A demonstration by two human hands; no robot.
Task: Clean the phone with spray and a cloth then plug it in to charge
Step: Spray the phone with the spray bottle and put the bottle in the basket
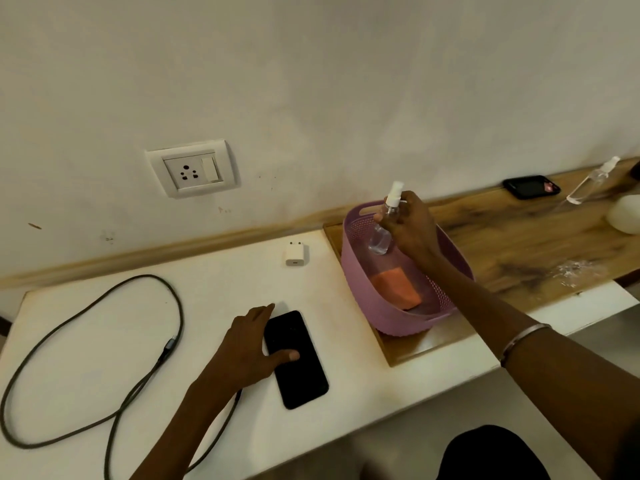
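The phone (296, 358) lies flat, dark screen up, on the white table (104, 341), and everything else is best placed from it. The left hand (249, 344) rests on its left edge, fingers nearly straight along the far corner and the thumb laid across the glass, pressing rather than gripping. The right hand (408, 230) is up beyond the phone and to its right, fingers curled round the neck of a small clear spray bottle (384, 226), holding it over the purple perforated basket (450, 271); whether a finger sits on the pump head I cannot tell. In the basket's bottom lies a folded orange cloth (398, 287).

The phone looks rigid, thin and smooth, so it would likely skate on the table under wiping unless pinned. Taking it by the long edges seems safer than by the glass, which is fragile and shows smears. The bottle appears light and partly filled, its plastic slick; the neck just under the pump looks like the natural hold, leaving a forefinger for the nozzle. The cloth should be soft and limp, easy to pinch anywhere.

Left of the phone a dark braided charging cable (86, 358) loops loosely, its plug end (169, 346) pointing toward the phone. Beyond the phone stands a white charger adapter (294, 253), and farther back and left a wall socket (192, 168). Far right of the phone, on the wooden surface, are a second phone (530, 187) and a second spray bottle (590, 183).
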